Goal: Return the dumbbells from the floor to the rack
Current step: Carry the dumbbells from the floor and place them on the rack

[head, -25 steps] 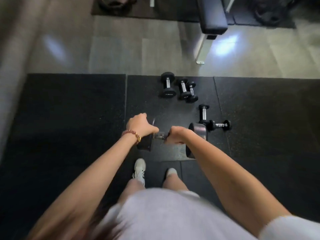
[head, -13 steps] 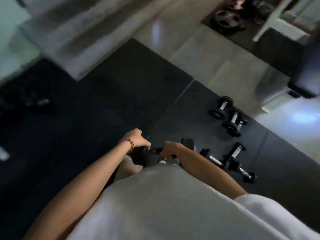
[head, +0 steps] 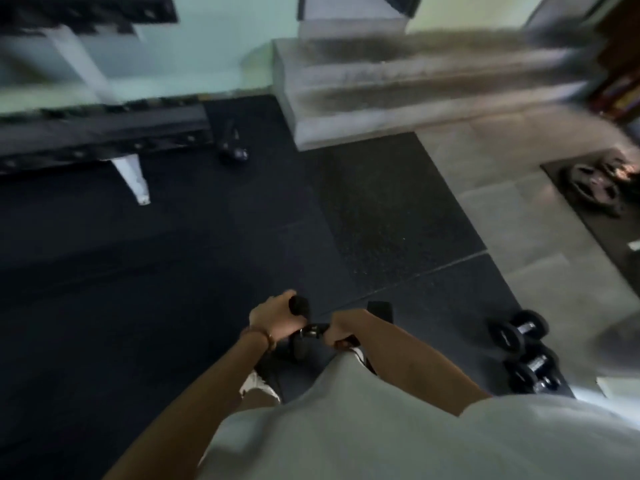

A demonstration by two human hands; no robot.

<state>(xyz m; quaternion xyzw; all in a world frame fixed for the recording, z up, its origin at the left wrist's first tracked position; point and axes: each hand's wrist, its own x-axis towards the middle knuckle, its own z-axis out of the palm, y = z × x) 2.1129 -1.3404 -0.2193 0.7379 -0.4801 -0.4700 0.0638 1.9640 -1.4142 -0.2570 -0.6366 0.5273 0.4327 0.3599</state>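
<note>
Gripping the heavy dumbbell (head: 306,336) at six o'clock, both hands, left hand (head: 272,318) and right hand (head: 341,329), are clamping around it above the floor (head: 173,271). The rack (head: 104,133) is sitting at ten o'clock; keeping the load close while turning seems wise.

The floor (head: 173,271) is covered with black rubber mats, bordered by grey tiles (head: 519,216). Two dumbbells (head: 519,332) are seen lying on the mat edge beside the tiles, weight plates (head: 592,188) beyond the tiles, and the rack (head: 104,133) far across the mats.
</note>
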